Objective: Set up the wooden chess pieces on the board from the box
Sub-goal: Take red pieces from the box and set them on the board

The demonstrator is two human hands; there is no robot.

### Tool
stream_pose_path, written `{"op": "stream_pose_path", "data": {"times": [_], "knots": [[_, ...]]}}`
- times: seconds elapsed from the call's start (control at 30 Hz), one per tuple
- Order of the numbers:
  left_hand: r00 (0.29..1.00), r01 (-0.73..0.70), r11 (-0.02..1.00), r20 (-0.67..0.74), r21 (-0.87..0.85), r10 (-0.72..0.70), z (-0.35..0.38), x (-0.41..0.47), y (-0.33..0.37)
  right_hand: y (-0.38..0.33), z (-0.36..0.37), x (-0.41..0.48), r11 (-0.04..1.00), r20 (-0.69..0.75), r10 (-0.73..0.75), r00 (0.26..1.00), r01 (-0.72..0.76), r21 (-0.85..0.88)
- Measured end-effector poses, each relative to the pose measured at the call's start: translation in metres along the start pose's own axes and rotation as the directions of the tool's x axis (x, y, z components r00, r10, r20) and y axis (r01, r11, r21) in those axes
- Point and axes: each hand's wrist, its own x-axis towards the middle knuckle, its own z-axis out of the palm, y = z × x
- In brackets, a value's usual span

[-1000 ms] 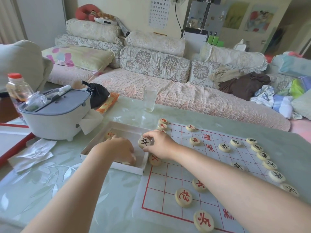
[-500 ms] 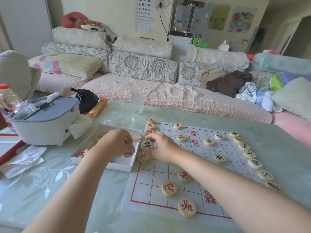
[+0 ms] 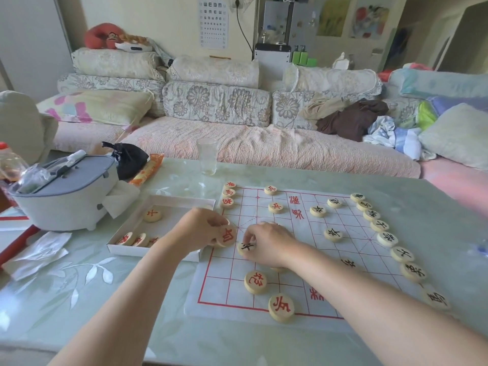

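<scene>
A white paper board [image 3: 303,249] with red grid lines lies on the table, with several round wooden pieces on it. Black-lettered pieces [image 3: 386,239] run down its right side and red-lettered ones [image 3: 229,192] stand at its far left corner. My left hand [image 3: 203,229] holds a red-lettered piece [image 3: 226,235] over the board's left edge. My right hand [image 3: 266,244] pinches a black-lettered piece [image 3: 246,247] on the board. The white box [image 3: 158,202] to the left holds several red pieces [image 3: 152,215].
A grey and white lidded container [image 3: 66,191] stands at the left with tissues [image 3: 39,253] before it. A clear glass [image 3: 207,155] and a black bag [image 3: 129,159] are at the table's far edge. A sofa with cushions lies beyond.
My left hand lifted out of the box with a red piece and moved right to the board's edge. My right hand carried the black piece right and nearer onto the board.
</scene>
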Motion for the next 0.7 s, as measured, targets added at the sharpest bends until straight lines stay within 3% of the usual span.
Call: {"op": "stream_pose_path", "data": {"times": [0.2, 0.37, 0.47, 0.6, 0.7], "knots": [[0.995, 0.061, 0.992, -0.066, -0.113, -0.069, -0.01, -0.012, -0.001, -0.019, 0.0, -0.007, 0.926, -0.069, -0.085, 0.994, 0.105, 0.364], [0.999, 0.02, 0.998, -0.035, -0.054, -0.022, -0.015, -0.023, -0.008, -0.037, 0.009, -0.008, 0.858, -0.142, -0.088, 0.986, 0.147, 0.491], [0.999, -0.001, 0.998, -0.04, 0.055, 0.003, -0.019, -0.026, -0.017, -0.048, 0.01, -0.013, 0.884, -0.137, -0.128, 0.982, 0.175, 0.434], [0.993, -0.098, 0.858, -0.004, 0.504, 0.116, -0.027, -0.028, -0.032, -0.05, 0.019, -0.013, 0.967, -0.15, -0.152, 0.977, 0.178, 0.184], [0.99, -0.137, 0.84, 0.058, 0.525, 0.125, -0.028, -0.032, -0.037, -0.046, 0.028, -0.008, 0.98, -0.163, -0.192, 0.968, 0.198, 0.022]]}}
